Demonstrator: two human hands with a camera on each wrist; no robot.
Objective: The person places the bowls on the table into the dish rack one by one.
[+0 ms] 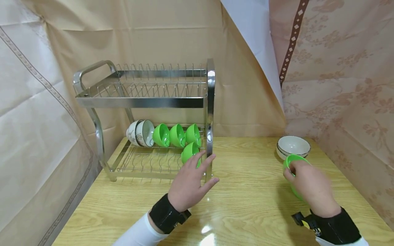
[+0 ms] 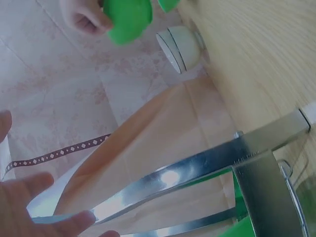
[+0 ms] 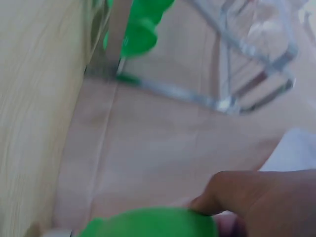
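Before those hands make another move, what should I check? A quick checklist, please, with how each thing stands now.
1. Right hand has hold of the green bowl: ok, it grips it by the rim.
2. Left hand is free: ok, fingers spread, holding nothing.
3. Front of the rack unobstructed: not ok, the left hand hangs before its right end.
4. Left fingers clear of the front green bowl: cannot tell, they overlap it in the head view.
5. Stacked white bowls beyond the right hand upright: ok, on the table.
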